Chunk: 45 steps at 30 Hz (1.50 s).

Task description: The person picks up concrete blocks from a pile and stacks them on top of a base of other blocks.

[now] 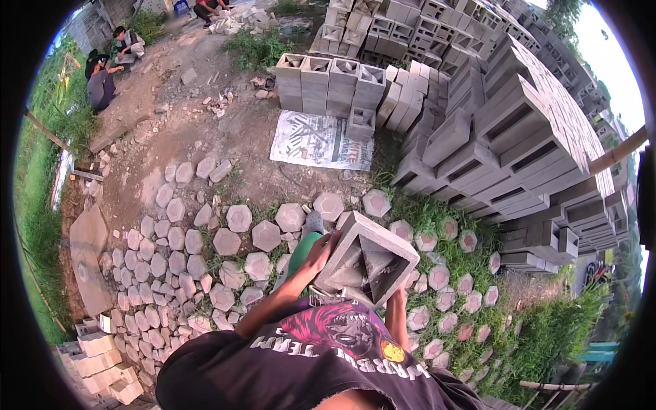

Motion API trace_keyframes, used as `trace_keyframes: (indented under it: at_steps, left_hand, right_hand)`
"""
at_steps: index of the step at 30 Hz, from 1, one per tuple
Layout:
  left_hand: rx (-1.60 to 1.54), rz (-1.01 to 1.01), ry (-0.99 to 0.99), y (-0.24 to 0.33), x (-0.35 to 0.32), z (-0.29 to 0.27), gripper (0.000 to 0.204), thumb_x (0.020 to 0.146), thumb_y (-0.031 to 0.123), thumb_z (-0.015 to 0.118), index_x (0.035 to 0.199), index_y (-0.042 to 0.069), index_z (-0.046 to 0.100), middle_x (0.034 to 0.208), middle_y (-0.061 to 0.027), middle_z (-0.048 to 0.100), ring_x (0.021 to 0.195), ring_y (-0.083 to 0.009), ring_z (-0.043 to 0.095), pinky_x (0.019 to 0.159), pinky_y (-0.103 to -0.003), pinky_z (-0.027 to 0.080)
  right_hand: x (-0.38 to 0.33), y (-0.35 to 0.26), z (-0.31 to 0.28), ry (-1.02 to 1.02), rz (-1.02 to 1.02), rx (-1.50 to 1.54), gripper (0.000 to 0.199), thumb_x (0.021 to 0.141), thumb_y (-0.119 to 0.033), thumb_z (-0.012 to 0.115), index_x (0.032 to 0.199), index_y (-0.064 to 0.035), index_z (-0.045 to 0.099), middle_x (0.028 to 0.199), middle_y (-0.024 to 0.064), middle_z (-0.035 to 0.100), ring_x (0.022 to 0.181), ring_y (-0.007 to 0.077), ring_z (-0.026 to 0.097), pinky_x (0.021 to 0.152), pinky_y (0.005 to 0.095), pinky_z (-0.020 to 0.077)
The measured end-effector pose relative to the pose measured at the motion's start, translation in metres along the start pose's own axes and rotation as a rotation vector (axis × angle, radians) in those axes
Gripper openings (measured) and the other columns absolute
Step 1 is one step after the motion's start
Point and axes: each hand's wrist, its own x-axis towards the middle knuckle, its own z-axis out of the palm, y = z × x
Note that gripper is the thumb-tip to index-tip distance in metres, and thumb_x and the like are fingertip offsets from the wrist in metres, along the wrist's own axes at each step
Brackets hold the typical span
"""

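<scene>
A square grey concrete breeze block (pixel 366 262), with slanted vanes inside its frame, is held up in front of my body. Around its left side my left hand (pixel 322 253) is closed, fingers on the outer wall. My right hand (pixel 397 301) grips the lower right side, partly hidden behind the block. It sits tilted, with its hollow face turned up toward me. Below it are a green trouser leg (pixel 302 251) and a grey shoe (pixel 314 222) on the pavers.
Hexagonal pavers (pixel 227 241) cover the ground, with grass between some. A printed white sack (pixel 311 140) lies ahead, beside a row of similar blocks (pixel 314 85). Tall block stacks (pixel 499 137) stand right. Pale blocks (pixel 102 362) are piled lower left. People (pixel 102 82) crouch far left.
</scene>
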Motion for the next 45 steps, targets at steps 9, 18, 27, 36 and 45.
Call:
trace_keyframes:
  at_steps: [9, 18, 27, 36, 45]
  left_hand:
    - [-0.043, 0.001, -0.166, 0.119, 0.181, -0.047, 0.058, 0.092, 0.05, 0.042, 0.116, 0.0, 0.057, 0.104, -0.0112, 0.062, 0.095, -0.0182, 0.055, 0.085, -0.032, 0.042]
    - [-0.112, 0.035, 0.059, 0.174, 0.299, -0.084, 0.065, 0.087, 0.058, 0.044, 0.107, -0.002, 0.061, 0.096, -0.0166, 0.064, 0.09, -0.0235, 0.059, 0.08, -0.035, 0.044]
    - [-0.415, 0.105, 0.421, 0.233, 0.468, -0.068, 0.061, 0.09, 0.052, 0.044, 0.109, -0.004, 0.06, 0.097, -0.0127, 0.063, 0.089, -0.0187, 0.055, 0.081, -0.031, 0.042]
    - [-0.548, -0.034, 0.499, 0.32, 0.574, -0.011, 0.053, 0.093, 0.047, 0.043, 0.105, -0.002, 0.062, 0.092, -0.0075, 0.063, 0.083, -0.0127, 0.053, 0.075, -0.028, 0.041]
    - [-0.511, -0.272, 0.313, 0.34, 0.698, 0.001, 0.056, 0.091, 0.049, 0.046, 0.111, -0.002, 0.061, 0.102, -0.012, 0.064, 0.089, -0.0149, 0.057, 0.078, -0.028, 0.044]
  right_hand:
    - [0.147, -0.056, 0.121, 0.076, -0.071, -0.019, 0.042, 0.095, -0.031, 0.042, 0.127, -0.0047, 0.047, 0.12, 0.0072, 0.054, 0.108, 0.0206, 0.052, 0.095, 0.0358, 0.0419]
    - [0.316, -0.072, 0.196, -0.044, 0.04, -0.044, 0.042, 0.095, -0.031, 0.042, 0.127, -0.0049, 0.046, 0.121, 0.0071, 0.053, 0.109, 0.0205, 0.052, 0.095, 0.0357, 0.0413]
    - [0.597, -0.094, 0.249, -0.398, 0.244, -0.048, 0.041, 0.096, -0.031, 0.04, 0.129, -0.0064, 0.044, 0.122, 0.0067, 0.052, 0.109, 0.0197, 0.051, 0.096, 0.035, 0.0404]
    - [0.718, -0.178, 0.279, -0.354, 0.426, -0.167, 0.052, 0.097, -0.045, 0.034, 0.131, -0.0081, 0.044, 0.126, 0.0059, 0.052, 0.113, 0.0216, 0.05, 0.098, 0.0369, 0.0391]
    - [0.776, -0.19, 0.252, -0.119, 0.358, -0.11, 0.055, 0.096, -0.048, 0.033, 0.131, -0.0068, 0.043, 0.126, 0.0081, 0.051, 0.115, 0.023, 0.049, 0.101, 0.0369, 0.0366]
